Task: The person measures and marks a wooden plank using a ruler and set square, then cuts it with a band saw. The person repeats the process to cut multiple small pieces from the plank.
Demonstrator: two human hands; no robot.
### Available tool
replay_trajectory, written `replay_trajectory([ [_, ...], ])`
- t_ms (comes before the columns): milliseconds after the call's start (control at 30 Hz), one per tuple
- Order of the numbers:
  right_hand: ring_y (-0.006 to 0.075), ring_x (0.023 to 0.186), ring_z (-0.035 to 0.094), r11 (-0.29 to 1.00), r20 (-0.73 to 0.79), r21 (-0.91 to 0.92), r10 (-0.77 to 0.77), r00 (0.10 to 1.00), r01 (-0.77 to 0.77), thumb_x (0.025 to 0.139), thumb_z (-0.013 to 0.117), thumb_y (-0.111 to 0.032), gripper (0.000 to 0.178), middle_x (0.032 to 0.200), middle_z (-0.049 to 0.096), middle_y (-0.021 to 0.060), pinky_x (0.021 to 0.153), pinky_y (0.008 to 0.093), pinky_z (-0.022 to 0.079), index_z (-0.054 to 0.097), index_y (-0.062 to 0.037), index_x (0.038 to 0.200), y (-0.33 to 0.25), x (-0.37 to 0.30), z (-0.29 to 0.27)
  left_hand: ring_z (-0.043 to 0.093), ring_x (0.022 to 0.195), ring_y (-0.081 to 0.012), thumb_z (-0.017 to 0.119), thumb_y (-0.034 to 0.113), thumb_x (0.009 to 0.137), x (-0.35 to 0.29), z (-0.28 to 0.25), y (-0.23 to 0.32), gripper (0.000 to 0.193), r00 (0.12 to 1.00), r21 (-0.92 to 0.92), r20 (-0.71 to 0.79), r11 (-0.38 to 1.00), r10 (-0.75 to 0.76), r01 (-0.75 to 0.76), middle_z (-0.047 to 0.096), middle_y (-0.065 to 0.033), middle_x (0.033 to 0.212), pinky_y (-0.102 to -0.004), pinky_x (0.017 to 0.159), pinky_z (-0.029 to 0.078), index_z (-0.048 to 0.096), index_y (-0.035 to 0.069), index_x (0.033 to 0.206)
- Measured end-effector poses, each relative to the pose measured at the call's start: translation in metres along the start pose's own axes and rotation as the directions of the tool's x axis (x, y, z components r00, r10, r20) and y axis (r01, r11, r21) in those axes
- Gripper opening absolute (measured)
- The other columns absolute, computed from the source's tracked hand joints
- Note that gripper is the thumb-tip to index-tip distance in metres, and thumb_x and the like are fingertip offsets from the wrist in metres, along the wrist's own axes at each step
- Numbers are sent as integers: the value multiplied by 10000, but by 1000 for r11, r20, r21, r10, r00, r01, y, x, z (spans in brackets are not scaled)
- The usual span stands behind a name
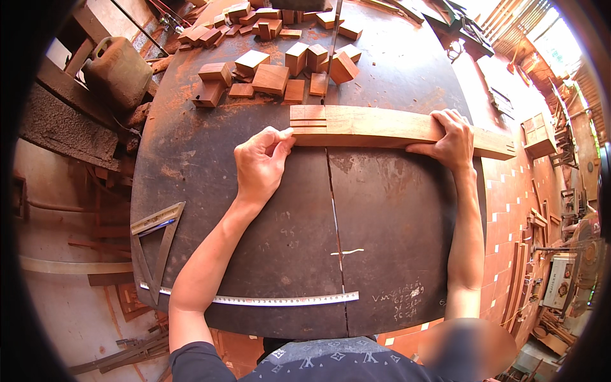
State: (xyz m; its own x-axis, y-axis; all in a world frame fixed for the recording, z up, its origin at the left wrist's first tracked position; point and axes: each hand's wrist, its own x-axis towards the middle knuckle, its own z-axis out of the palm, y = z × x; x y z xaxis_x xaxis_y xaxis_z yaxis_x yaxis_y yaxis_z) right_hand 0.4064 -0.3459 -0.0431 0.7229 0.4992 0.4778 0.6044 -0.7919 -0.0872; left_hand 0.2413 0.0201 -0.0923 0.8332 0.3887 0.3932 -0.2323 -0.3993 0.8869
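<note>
A long squared wooden beam [375, 126] lies across the dark metal table, with narrow slots cut into its left end and small cuts at its right end. My left hand [261, 159] is closed, thumb and fingertips pressed to the beam's left end. Toward the beam's other end, my right hand [452, 140] grips it, fingers over the top and thumb along the near side. A thin upright saw blade [333, 48] stands just behind the beam, near its slotted end.
Several cut wood blocks [270, 79] and sawdust lie at the far side of the table [267, 254]. A triangular square [159, 248] with a blue pen rests at the left edge. A ruler strip [286, 299] runs along the near side. Beyond the right edge is a tiled floor [503, 210].
</note>
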Motion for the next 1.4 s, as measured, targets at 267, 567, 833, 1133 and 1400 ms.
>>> replay_trajectory([
  [267, 319, 1004, 718, 1000, -8, 7, 2, 1000, -2, 502, 1006, -690, 882, 1012, 745, 105, 945, 448, 557, 781, -14, 1022, 1, -1, 0, 722, 727, -61, 798, 16, 995, 3, 1, -1, 70, 999, 3, 7, 1000, -31, 31, 754, -53, 755, -267, 630, 546, 751, -20, 959],
  [567, 314, 1005, 719, 999, -5, -32, 10, 1000, -10, 511, 990, -726, 902, 1001, 747, 101, 954, 448, 559, 789, -18, 1033, -3, -1, -3, 726, 706, -70, 798, 36, 1003, 5, 1, -3, 82, 999, 18, 11, 999, -48, 48, 756, -58, 735, -263, 623, 542, 755, -8, 949],
  [833, 313, 989, 719, 1000, -8, -26, 10, 1000, -10, 511, 989, -731, 911, 983, 748, 106, 950, 449, 558, 787, -14, 1035, -3, -4, -1, 716, 715, -59, 793, 23, 1002, 5, -1, -5, 69, 999, -31, 18, 999, -37, 37, 770, -63, 757, -263, 636, 551, 764, -20, 956],
  [1133, 317, 990, 719, 1000, -14, -10, 6, 1000, -6, 511, 995, -719, 899, 993, 747, 109, 948, 451, 558, 785, -13, 1026, -3, -3, -1, 724, 734, -63, 780, -11, 993, 6, 0, -3, 52, 1000, -32, 10, 999, -17, 17, 769, -64, 764, -264, 654, 558, 754, -29, 953],
  [1400, 319, 1001, 718, 1000, -6, 4, 16, 1000, -16, 510, 1002, -703, 887, 1000, 748, 109, 951, 453, 560, 786, -12, 1022, -4, -4, -2, 766, 857, -85, 752, -4, 1029, 5, -6, 0, 148, 996, 42, 78, 998, -47, 44, 807, -47, 883, -284, 789, 671, 711, -30, 890],
])
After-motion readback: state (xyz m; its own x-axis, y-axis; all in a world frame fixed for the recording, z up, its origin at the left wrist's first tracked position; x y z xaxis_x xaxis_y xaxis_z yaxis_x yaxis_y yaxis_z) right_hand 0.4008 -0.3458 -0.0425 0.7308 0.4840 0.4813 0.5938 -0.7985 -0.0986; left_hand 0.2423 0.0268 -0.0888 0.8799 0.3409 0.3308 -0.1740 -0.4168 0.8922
